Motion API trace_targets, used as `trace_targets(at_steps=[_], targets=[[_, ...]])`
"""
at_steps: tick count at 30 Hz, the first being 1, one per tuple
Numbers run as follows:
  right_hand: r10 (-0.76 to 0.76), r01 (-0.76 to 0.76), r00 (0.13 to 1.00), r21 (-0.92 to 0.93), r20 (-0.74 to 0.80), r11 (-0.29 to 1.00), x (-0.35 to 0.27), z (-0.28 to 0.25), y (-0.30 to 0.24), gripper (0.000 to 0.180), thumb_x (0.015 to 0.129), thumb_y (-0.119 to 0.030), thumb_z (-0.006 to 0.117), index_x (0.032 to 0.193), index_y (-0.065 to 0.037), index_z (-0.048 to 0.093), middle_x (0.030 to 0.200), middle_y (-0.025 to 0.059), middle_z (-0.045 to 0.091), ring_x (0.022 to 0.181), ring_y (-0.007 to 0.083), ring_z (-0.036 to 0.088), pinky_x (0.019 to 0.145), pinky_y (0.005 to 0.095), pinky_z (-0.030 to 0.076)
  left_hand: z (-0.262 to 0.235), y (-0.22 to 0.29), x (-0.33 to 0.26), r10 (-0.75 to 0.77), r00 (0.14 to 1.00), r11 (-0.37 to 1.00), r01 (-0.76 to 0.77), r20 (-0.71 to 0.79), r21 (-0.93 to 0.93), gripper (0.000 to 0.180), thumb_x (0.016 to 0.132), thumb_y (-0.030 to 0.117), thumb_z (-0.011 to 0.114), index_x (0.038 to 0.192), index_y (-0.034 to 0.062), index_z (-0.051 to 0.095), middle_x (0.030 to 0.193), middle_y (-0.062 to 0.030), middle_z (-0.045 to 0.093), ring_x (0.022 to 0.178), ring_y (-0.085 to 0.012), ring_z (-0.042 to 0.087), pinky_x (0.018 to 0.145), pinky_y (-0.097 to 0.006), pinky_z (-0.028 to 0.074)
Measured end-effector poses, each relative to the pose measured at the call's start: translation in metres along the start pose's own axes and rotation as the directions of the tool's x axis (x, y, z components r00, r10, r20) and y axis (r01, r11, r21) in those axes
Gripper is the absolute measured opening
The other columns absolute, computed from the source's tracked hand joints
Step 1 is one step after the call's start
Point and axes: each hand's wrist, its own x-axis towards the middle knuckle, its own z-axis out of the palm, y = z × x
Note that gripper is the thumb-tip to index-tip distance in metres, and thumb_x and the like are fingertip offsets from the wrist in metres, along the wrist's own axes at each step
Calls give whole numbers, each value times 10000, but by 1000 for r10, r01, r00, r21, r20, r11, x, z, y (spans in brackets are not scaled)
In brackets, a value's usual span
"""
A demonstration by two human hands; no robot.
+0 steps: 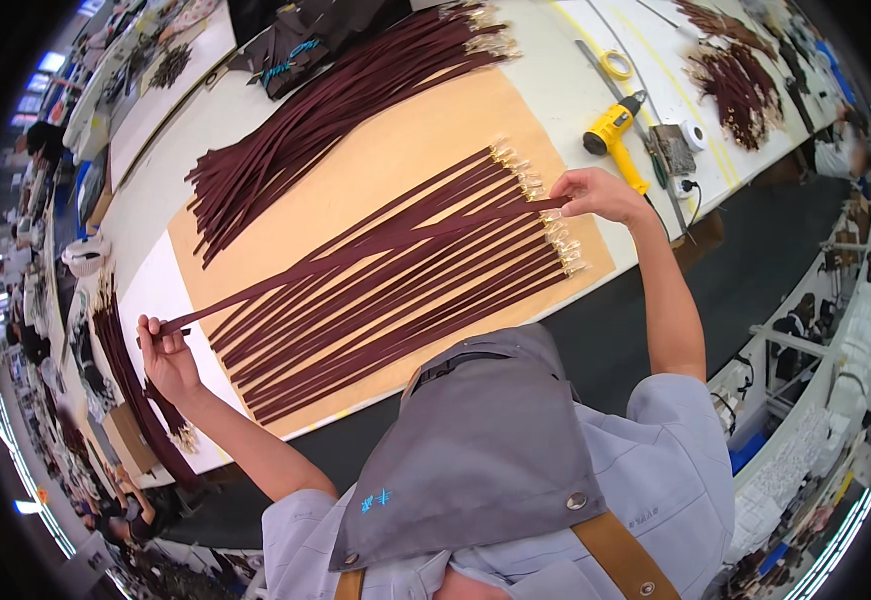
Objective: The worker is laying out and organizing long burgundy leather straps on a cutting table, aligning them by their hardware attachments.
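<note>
A long dark maroon strap (364, 250) is stretched between my two hands, slanting across the other straps. My left hand (168, 362) pinches its left end just past the tan sheet's edge. At the far right, my right hand (601, 193) grips the other end between thumb and fingers, next to the clasps. Beneath it, a row of similar straps (406, 310) lies spread side by side on the tan sheet (386, 125). Their right ends carry small gold-coloured clasps (563, 240) that look wrapped in clear plastic.
A thick pile of maroon straps (326, 120) lies behind the row. At the right are a yellow heat gun (611, 130), a yellow tape roll (617, 65) and a white roll (694, 135). More straps (131, 370) lie left of my left hand; another bundle (741, 95) sits back right.
</note>
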Motion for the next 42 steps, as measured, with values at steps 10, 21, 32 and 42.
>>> trace_targets(at_steps=[10, 21, 32, 42], targets=[[111, -112, 993, 0, -48, 994, 83, -20, 27, 210, 738, -110, 641, 925, -16, 622, 710, -29, 551, 626, 58, 473, 561, 198, 378, -128, 41, 21, 44, 902, 940, 109, -430, 325, 233, 913, 142, 504, 1086, -11, 529, 897, -49, 584, 607, -89, 499, 600, -217, 429], [54, -130, 980, -405, -192, 905, 253, -13, 84, 144, 730, -72, 641, 856, -9, 610, 693, 7, 572, 637, 97, 520, 591, 237, 433, -261, -85, 46, -123, 624, 838, 481, -772, 256, 326, 891, 114, 533, 1132, -92, 457, 1007, -139, 533, 864, -223, 590, 761, -313, 523], [160, -296, 951, -635, -263, 714, 304, -10, 119, 146, 675, -94, 675, 802, -28, 645, 711, 72, 625, 666, 162, 589, 634, 290, 476, -282, -178, 58, 172, 845, -330, 534, -507, 778, 456, 826, 221, 555, 1201, -27, 477, 1118, -232, 548, 1041, -364, 519, 914, -405, 408], [-7, -134, 985, -801, -170, 584, 326, -10, 143, 228, 732, -264, 649, 778, -41, 653, 757, 121, 648, 719, 254, 617, 677, 369, 479, -273, -208, 26, -20, 948, -632, 234, -317, 739, 407, 794, 156, 525, 1156, -22, 477, 1160, -223, 510, 1071, -368, 486, 931, -412, 393]])
